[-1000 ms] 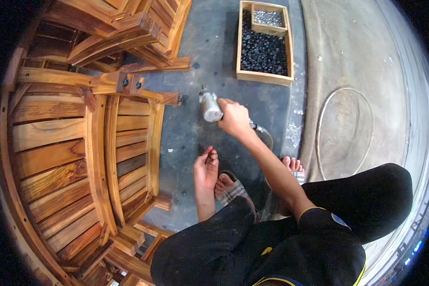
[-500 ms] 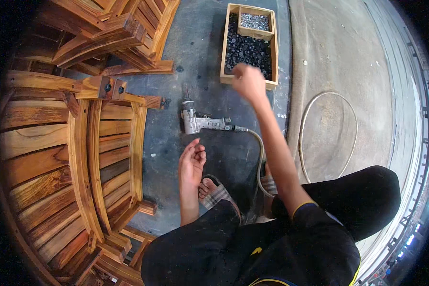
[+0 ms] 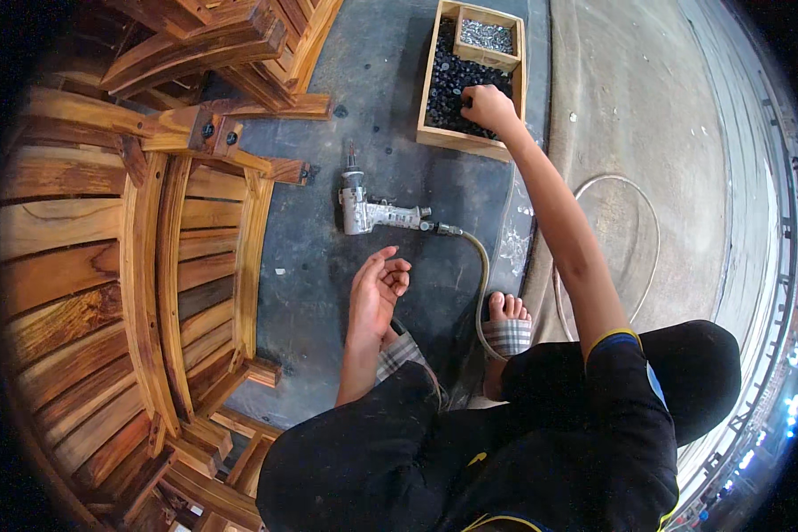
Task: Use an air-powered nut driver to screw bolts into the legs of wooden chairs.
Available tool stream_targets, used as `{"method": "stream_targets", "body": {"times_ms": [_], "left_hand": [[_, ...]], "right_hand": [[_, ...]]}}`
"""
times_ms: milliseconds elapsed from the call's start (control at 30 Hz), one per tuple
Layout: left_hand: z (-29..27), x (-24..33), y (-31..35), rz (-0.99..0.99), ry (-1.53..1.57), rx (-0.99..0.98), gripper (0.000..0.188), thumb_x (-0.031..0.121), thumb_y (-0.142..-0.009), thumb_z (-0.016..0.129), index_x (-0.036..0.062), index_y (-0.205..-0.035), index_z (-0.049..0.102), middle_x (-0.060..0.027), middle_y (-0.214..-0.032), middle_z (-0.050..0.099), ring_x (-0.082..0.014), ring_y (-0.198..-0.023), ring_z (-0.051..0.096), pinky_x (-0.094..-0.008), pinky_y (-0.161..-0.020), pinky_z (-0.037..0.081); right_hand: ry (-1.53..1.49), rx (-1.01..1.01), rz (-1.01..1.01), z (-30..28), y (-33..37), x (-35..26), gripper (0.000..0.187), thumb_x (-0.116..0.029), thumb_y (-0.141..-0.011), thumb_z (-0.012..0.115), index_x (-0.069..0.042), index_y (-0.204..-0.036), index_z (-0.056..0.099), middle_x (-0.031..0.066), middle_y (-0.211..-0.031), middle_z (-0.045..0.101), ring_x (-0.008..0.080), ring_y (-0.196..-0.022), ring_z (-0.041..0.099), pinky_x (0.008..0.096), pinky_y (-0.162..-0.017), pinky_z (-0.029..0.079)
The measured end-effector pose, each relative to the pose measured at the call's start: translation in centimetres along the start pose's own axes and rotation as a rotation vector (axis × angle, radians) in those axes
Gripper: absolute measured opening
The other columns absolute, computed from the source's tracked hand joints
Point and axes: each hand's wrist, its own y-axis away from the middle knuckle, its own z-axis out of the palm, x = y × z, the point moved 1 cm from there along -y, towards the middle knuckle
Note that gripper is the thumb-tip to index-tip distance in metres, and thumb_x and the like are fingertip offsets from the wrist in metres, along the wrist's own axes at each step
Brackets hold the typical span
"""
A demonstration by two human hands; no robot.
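Note:
My right hand [image 3: 490, 108] reaches into an open wooden box [image 3: 465, 142], its fingers closed together down at a heap of small black round pieces [image 3: 448, 75]. What the fingertips hold, if anything, is hidden. Palm up above the dark mat, my left hand [image 3: 379, 285] has loosely bent fingers set apart, and nothing shows in it. Just beyond it lies a silver pneumatic screwdriver [image 3: 356, 206], pistol-shaped, its bit pointing away from me. Neither hand touches the tool.
An air hose [image 3: 485, 266] runs from the tool's handle past my sandalled foot [image 3: 508, 326]. Slatted wooden furniture frames [image 3: 155, 284] stand at the left. A smaller compartment [image 3: 486, 35] inside the box holds shiny metal pieces. The hose loops over grey floor covering [image 3: 621, 115] at the right.
My right hand has moved from above the box's near edge farther in, down to the black pieces. My left hand has shifted slightly right. The whole view has also shifted a little.

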Motion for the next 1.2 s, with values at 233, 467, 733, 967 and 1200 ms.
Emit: {"method": "stream_targets", "body": {"times_ms": [233,467,733,967,1200], "left_hand": [[-0.3,-0.4,0.3,-0.005,-0.039,0.058,0.026,0.013,-0.097,0.038,-0.0024,-0.112,0.051,-0.0161,-0.088,0.061,-0.0179,-0.068,0.056,-0.0273,-0.057,0.042],[0.1,0.0,0.0,-0.007,-0.009,0.055,0.024,0.013,-0.096,0.038,-0.0022,-0.110,0.051,-0.0156,-0.086,0.061,-0.0178,-0.068,0.056,-0.0274,-0.057,0.042],[-1.0,-0.7,-0.8,-0.029,-0.022,0.024,0.024,0.012,-0.095,0.041,-0.0019,-0.110,0.052,-0.0150,-0.086,0.062,-0.0185,-0.068,0.056,-0.0277,-0.058,0.042],[0.4,-0.6,-1.1,-0.043,-0.017,-0.001,0.023,0.012,-0.093,0.044,-0.0009,-0.110,0.054,-0.0134,-0.087,0.063,-0.0181,-0.070,0.057,-0.0271,-0.059,0.043],[-0.2,-0.3,-0.8,-0.007,0.008,0.069,0.024,0.014,-0.095,0.041,-0.0018,-0.110,0.052,-0.0157,-0.085,0.062,-0.0181,-0.066,0.056,-0.0273,-0.057,0.042]], "right_hand": [[0.060,-0.089,-0.200,-0.7,-1.0,1.2,0.025,-0.026,-0.075,0.062,-0.014,-0.096,0.066,0.0143,-0.087,0.067,0.0325,-0.084,0.064,0.0446,-0.074,0.051],[0.002,-0.096,-0.219,-0.1,-1.1,1.8,0.022,-0.022,-0.077,0.062,-0.014,-0.098,0.064,0.0133,-0.090,0.067,0.0317,-0.086,0.064,0.0411,-0.075,0.050],[-0.062,-0.048,-0.084,0.8,-0.3,0.9,0.029,-0.034,-0.076,0.065,-0.014,-0.097,0.067,0.0145,-0.090,0.067,0.0338,-0.085,0.064,0.0438,-0.076,0.051],[-0.094,0.084,-0.031,1.6,-0.3,1.2,0.021,-0.029,-0.073,0.064,-0.014,-0.089,0.068,0.0146,-0.083,0.067,0.0332,-0.081,0.065,0.0444,-0.073,0.052],[-0.026,0.135,-0.058,1.0,0.3,0.0,0.019,-0.031,-0.074,0.063,-0.013,-0.080,0.066,0.0136,-0.076,0.066,0.0334,-0.074,0.065,0.0446,-0.066,0.052]]}}
